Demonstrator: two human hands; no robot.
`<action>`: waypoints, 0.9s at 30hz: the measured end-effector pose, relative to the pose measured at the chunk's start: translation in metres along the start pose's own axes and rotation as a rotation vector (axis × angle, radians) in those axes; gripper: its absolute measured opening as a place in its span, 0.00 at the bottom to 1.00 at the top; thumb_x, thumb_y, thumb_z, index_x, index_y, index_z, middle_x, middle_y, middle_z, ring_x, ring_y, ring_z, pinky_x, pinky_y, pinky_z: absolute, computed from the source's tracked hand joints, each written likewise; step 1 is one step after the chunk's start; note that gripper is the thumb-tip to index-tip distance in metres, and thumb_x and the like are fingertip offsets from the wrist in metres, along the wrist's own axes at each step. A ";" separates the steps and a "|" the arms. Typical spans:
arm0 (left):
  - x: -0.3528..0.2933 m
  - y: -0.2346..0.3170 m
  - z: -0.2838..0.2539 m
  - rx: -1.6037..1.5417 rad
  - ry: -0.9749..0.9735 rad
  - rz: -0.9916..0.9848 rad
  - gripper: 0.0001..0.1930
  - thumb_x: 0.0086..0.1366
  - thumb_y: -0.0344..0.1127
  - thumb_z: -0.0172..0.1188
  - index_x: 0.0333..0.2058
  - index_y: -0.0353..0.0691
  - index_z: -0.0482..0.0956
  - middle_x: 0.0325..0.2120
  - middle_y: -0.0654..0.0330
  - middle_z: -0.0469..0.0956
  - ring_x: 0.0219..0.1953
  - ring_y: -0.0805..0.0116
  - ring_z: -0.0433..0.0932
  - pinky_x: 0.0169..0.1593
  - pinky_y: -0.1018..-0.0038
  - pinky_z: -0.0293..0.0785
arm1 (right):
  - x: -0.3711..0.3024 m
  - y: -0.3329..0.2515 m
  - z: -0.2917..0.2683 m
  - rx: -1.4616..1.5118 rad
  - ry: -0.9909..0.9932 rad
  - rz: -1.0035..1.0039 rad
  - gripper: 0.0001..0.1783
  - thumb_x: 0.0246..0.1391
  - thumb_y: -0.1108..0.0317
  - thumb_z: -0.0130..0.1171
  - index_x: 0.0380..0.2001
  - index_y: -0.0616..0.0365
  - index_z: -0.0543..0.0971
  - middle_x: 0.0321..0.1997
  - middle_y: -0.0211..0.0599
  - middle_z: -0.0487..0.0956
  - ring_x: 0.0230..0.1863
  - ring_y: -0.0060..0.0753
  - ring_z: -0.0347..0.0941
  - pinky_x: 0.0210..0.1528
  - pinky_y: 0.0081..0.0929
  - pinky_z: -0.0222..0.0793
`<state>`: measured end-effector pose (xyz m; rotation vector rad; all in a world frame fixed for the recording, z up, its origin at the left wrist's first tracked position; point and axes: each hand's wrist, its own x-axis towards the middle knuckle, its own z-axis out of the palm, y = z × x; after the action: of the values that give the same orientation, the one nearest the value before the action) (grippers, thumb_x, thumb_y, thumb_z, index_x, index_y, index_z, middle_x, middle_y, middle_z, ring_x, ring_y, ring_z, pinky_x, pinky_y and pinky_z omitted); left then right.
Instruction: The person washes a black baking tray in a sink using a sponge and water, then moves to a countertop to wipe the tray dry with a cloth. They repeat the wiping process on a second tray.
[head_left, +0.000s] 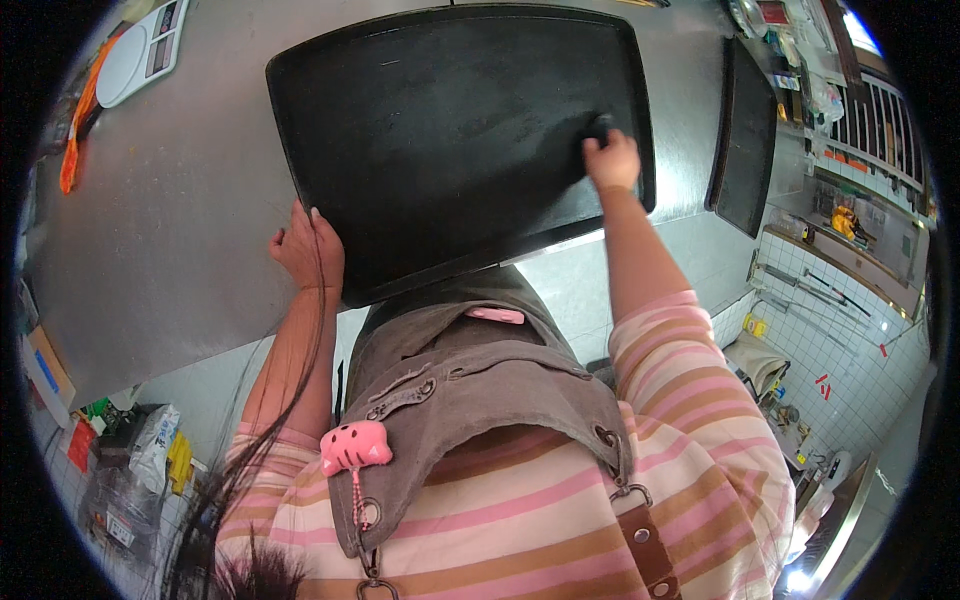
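Note:
A large black baking tray (pixel 450 130) with a raised rim lies on the steel worktop, its near edge close to my apron. At the tray's near left corner, my left hand (pixel 308 252) is closed on the rim, fingers partly hidden. Over the right part of the tray, my right hand (pixel 612 160) grips a small dark object (pixel 600 126) against the tray's surface. That object is mostly covered by the fingers and slightly blurred, so its kind does not show. Faint lighter smears mark the tray's dark bottom.
A white kitchen scale (pixel 143 55) sits at the far left of the worktop (pixel 190 220), beside an orange strap (pixel 72 150). Another dark tray (pixel 743 140) stands at the right edge. Bags and boxes (pixel 130 480) are piled on the floor at lower left.

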<state>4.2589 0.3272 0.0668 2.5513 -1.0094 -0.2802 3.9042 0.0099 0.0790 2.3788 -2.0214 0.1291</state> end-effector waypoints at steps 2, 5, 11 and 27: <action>-0.001 -0.004 0.004 0.040 -0.005 -0.029 0.18 0.68 0.36 0.47 0.54 0.39 0.73 0.40 0.51 0.81 0.41 0.56 0.78 0.56 0.57 0.58 | -0.035 -0.046 -0.002 0.061 -0.077 -0.067 0.16 0.43 0.56 0.65 0.28 0.58 0.80 0.38 0.51 0.78 0.40 0.55 0.76 0.42 0.48 0.75; -0.004 -0.011 0.014 0.051 0.047 0.004 0.18 0.68 0.36 0.47 0.54 0.40 0.73 0.40 0.51 0.81 0.41 0.55 0.78 0.56 0.57 0.58 | -0.092 -0.105 -0.010 0.195 -0.252 -0.291 0.14 0.42 0.58 0.64 0.26 0.58 0.80 0.35 0.50 0.78 0.38 0.54 0.76 0.42 0.48 0.75; 0.000 -0.006 0.010 0.014 0.107 0.030 0.18 0.69 0.37 0.46 0.54 0.41 0.73 0.40 0.51 0.81 0.39 0.55 0.78 0.57 0.57 0.58 | -0.154 -0.161 -0.035 0.536 -0.677 -0.630 0.16 0.41 0.58 0.66 0.30 0.60 0.81 0.35 0.49 0.77 0.40 0.55 0.76 0.44 0.47 0.75; -0.004 -0.012 0.013 0.029 0.008 -0.006 0.19 0.69 0.38 0.47 0.56 0.41 0.73 0.37 0.53 0.82 0.38 0.54 0.78 0.57 0.55 0.59 | -0.055 -0.014 -0.001 0.036 -0.063 -0.155 0.15 0.45 0.59 0.63 0.31 0.59 0.78 0.36 0.52 0.76 0.37 0.59 0.75 0.38 0.51 0.74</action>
<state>4.2593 0.3346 0.0503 2.5798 -1.0096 -0.2594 3.9096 0.0664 0.0766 2.5815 -1.8646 0.0902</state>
